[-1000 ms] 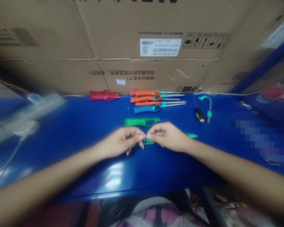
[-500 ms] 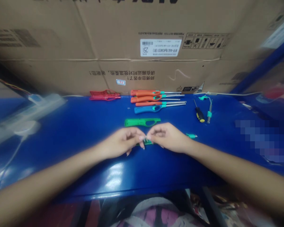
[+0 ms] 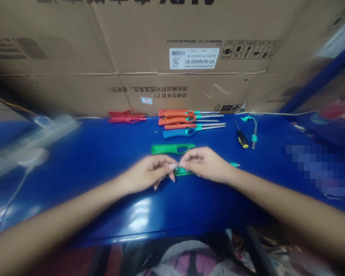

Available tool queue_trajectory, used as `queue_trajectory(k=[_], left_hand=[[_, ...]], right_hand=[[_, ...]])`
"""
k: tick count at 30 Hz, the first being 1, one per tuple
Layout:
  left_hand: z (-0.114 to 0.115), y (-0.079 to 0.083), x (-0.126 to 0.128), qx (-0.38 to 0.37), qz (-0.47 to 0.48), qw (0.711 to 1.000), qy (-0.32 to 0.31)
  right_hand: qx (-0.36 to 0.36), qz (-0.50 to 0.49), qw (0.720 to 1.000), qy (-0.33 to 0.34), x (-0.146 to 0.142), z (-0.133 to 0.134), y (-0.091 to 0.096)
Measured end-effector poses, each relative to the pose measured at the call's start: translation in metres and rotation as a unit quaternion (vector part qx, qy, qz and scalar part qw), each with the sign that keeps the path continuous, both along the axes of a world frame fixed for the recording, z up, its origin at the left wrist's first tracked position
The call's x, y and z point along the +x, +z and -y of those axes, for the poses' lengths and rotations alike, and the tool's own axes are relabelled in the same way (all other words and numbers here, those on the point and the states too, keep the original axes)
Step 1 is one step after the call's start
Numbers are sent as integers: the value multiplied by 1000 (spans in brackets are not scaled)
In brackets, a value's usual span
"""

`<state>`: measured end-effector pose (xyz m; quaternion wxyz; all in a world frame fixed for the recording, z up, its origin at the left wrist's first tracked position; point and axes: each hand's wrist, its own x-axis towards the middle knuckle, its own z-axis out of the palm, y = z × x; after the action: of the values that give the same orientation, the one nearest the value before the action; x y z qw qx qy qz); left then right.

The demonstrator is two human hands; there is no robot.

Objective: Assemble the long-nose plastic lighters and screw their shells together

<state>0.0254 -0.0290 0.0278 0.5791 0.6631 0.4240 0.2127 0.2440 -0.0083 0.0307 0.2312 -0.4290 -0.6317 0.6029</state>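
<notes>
My left hand (image 3: 149, 172) and my right hand (image 3: 204, 164) meet at the middle of the blue table (image 3: 103, 161), fingertips pinched together on a tiny pale part (image 3: 177, 166) that I cannot name. Under them lies a green lighter half (image 3: 181, 172) with a teal tip (image 3: 233, 165) poking out past my right hand. A second green lighter shell (image 3: 172, 148) lies flat just behind my hands.
Against a big cardboard box (image 3: 172, 57) at the back lie red shells (image 3: 126, 115), three orange lighters (image 3: 186, 118) and a blue lighter (image 3: 186, 132). A black-and-yellow screwdriver (image 3: 242, 138) and a teal-collared metal tube (image 3: 254, 135) lie at right. A white power strip (image 3: 46, 128) sits at left.
Almost nothing has moved. My right hand has lifted very slightly while both hands stay pinched together at the same spot.
</notes>
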Motion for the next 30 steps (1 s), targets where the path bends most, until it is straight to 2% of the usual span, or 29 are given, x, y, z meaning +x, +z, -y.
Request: queue_trajectory(k=[8,15,30], left_hand=[[0,3,-1,-9,-3,1000,-8],[2,6,2,-18,-4,1000,10],[5,9,4,-10,-16,1000,18]], right_hand=[[-1,-26,1000,-11,1,-2,-1],[-9,-39,999,-21,-1,-1,-2],[2,-28,999,-27,-1,1,-3]])
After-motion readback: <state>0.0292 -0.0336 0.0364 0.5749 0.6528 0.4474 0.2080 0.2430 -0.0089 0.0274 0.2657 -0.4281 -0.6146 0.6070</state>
